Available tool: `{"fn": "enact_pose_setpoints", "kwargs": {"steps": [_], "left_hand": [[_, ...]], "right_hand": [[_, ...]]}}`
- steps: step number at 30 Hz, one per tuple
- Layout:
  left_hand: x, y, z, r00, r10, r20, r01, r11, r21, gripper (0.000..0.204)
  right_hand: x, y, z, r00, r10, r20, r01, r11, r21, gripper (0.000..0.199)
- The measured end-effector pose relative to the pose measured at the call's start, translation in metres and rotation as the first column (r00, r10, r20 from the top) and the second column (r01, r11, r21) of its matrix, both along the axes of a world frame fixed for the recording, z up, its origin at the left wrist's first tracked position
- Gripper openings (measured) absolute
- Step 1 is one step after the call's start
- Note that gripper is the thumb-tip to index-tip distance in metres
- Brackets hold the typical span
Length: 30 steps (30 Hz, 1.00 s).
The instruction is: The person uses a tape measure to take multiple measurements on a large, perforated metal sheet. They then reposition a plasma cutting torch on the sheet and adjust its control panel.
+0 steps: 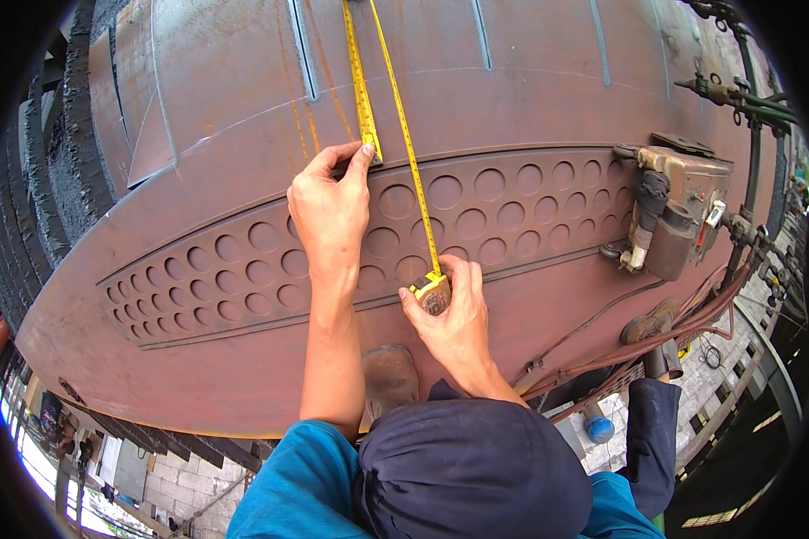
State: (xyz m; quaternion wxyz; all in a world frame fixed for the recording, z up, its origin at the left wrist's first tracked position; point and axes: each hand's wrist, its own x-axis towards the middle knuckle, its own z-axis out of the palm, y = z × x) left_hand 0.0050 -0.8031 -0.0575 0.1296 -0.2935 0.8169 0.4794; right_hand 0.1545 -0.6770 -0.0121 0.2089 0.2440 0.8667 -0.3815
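Observation:
With thumb and fingers pinched together, my left hand (333,202) grips the end of a yellow tape blade (360,81) near the upper edge of a perforated track. Lower and to the right, my right hand (458,328) is closed around the tape measure (434,295). A second stretch of yellow blade runs from this case up past the top of the view, so the bend between the two stretches is hidden. Both hands are over the track strip (404,195), which has rows of round holes and lies on a large rust-brown steel plate (216,377).
On the track's right end sits a boxy wheeled machine (683,202). Hoses (602,364) and a cable run below it. Boots (391,377) stand on the plate, and dark cloth (476,467) fills the lower middle. Narrow slots (482,36) cut the plate's far part. Dark beams lie left.

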Motion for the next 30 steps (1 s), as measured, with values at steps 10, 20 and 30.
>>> {"fn": "enact_pose_setpoints", "kwargs": {"steps": [10,20,30], "left_hand": [[0.000,0.001,-0.004,0.999,0.015,-0.033,-0.015,1.000,0.022,0.030],[0.004,-0.008,-0.002,0.992,-0.044,-0.120,0.044,0.999,-0.009,0.030],[0.006,-0.160,-0.003,0.818,-0.123,-0.563,0.000,0.977,-0.213,0.013]], "right_hand": [[-0.002,0.001,0.000,1.000,0.005,0.000,-0.005,1.000,0.010,0.058],[-0.001,0.003,0.011,0.995,-0.071,-0.067,0.068,0.996,-0.054,0.052],[0.028,0.153,0.028,0.951,-0.160,-0.265,0.176,0.984,0.039,0.023]]}}
